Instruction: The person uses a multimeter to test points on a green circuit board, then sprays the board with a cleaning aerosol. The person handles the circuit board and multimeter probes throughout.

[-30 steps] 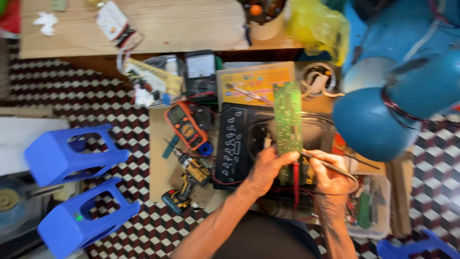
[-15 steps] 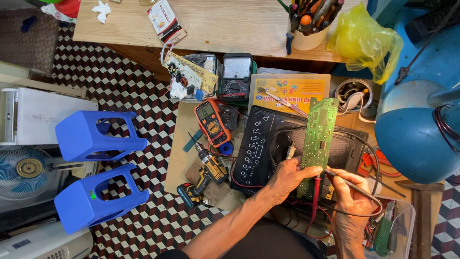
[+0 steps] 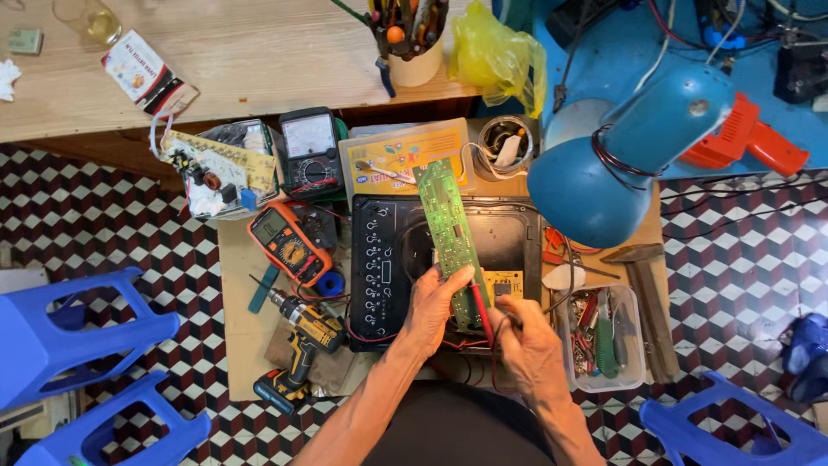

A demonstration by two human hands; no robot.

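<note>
My left hand [image 3: 435, 306] grips the lower end of a long green circuit board [image 3: 447, 226], holding it upright over an opened black appliance case [image 3: 379, 259] on a low work table. My right hand [image 3: 528, 345] pinches thin red and black probe leads [image 3: 483, 318] with their tips against the board's lower edge. A small yellow circuit board [image 3: 502, 283] sits inside the case just right of my left hand.
An orange digital multimeter [image 3: 289, 242], an analogue meter [image 3: 310, 147] and a cordless drill [image 3: 297, 345] lie left of the case. A blue desk lamp [image 3: 621, 155] hangs over the right side. A clear parts tray [image 3: 604, 336] and blue plastic stools [image 3: 69, 336] flank the table.
The camera view has shifted, so the table sits lower and more central in view. Both hands stay on the green board and the probes, almost unmoved relative to the case.
</note>
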